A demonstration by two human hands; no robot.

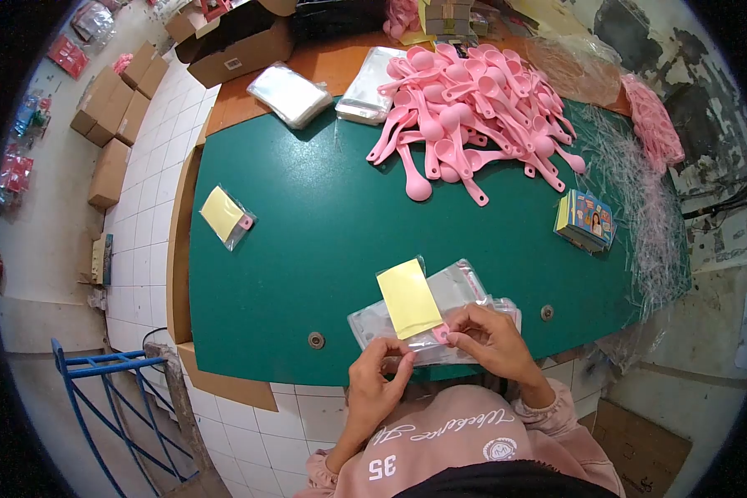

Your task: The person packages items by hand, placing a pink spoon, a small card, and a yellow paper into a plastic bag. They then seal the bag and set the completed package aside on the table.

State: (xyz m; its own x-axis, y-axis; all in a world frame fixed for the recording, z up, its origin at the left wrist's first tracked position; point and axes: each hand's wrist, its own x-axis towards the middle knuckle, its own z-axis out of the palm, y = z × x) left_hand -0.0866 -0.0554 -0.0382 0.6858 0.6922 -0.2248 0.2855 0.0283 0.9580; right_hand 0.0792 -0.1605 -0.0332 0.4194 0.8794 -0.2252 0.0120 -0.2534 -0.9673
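My left hand (378,382) pinches the lower left corner of a clear plastic bag, near the table's front edge. A yellow card (410,299) lies in that bag, and the end of a pink handle (441,334) shows below it. The fingers of my right hand (491,339) are closed on the bag at the pink handle. Beneath both hands lies a stack of clear bags (461,286). A packed bag with a yellow card (222,213) and a pink handle end rests at the left of the green table (307,249).
A large heap of pink scoops (473,100) covers the back. Beside it lie two stacks of clear bags (289,95). A stack of printed cards (587,220) sits at the right, near shredded plastic (639,207). An open carton (236,58) stands at the back left.
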